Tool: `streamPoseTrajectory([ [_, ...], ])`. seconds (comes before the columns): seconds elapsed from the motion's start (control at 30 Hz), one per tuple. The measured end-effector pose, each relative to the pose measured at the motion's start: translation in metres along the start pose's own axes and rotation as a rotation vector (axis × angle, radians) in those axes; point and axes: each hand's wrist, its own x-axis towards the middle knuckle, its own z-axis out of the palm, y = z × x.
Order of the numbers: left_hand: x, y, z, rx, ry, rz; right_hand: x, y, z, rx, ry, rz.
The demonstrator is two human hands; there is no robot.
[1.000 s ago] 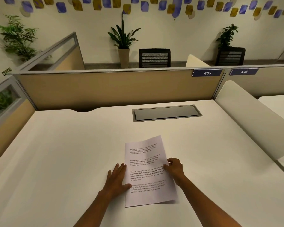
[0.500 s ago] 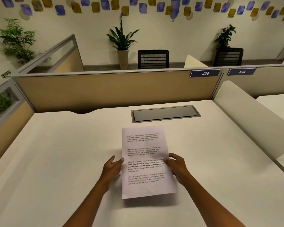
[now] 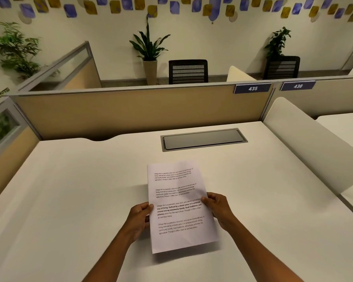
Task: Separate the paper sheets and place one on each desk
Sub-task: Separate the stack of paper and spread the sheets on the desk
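Note:
White printed paper sheets hang above the middle of the white desk, casting a shadow below. My left hand grips their left edge with the thumb on top. My right hand grips the right edge the same way. From here the stack looks like one sheet; how many sheets it holds cannot be told. A second white desk lies to the right behind a rounded white divider.
A grey cable hatch is set into the desk behind the paper. Tan partitions with labels 435 and 436 close the back; another partition stands on the left. Chairs and potted plants stand beyond.
The paper lay flat on the desk under my hands a second ago. Both hands have since taken its side edges and lifted it off the desk.

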Motion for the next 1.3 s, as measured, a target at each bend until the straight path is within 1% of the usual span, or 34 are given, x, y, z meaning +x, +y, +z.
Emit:
streamPoseTrajectory([
  [0.17,0.002,-0.002,0.001,-0.017,0.038,0.013,0.004,0.001,-0.001,-0.014,0.027,-0.001],
  [0.43,0.002,0.006,0.001,-0.034,0.107,0.072,0.01,-0.01,-0.007,0.006,0.124,0.024],
  [0.57,0.005,0.009,-0.001,-0.011,0.152,0.108,0.013,-0.014,-0.012,-0.029,0.165,0.009],
  [0.7,0.007,0.013,-0.007,-0.01,0.188,0.135,0.016,-0.02,-0.023,-0.049,0.167,-0.031],
  [0.8,0.009,0.016,-0.013,-0.005,0.232,0.147,0.02,-0.026,-0.038,-0.107,0.213,-0.062],
  [1.03,0.014,0.016,-0.031,0.017,0.289,0.165,0.026,-0.032,-0.081,-0.112,0.337,-0.074],
  [1.13,0.017,0.014,-0.04,0.028,0.308,0.174,0.025,-0.031,-0.104,-0.142,0.395,-0.054],
  [1.3,0.018,0.008,-0.056,0.058,0.359,0.178,0.022,-0.026,-0.139,-0.268,0.503,0.006],
])
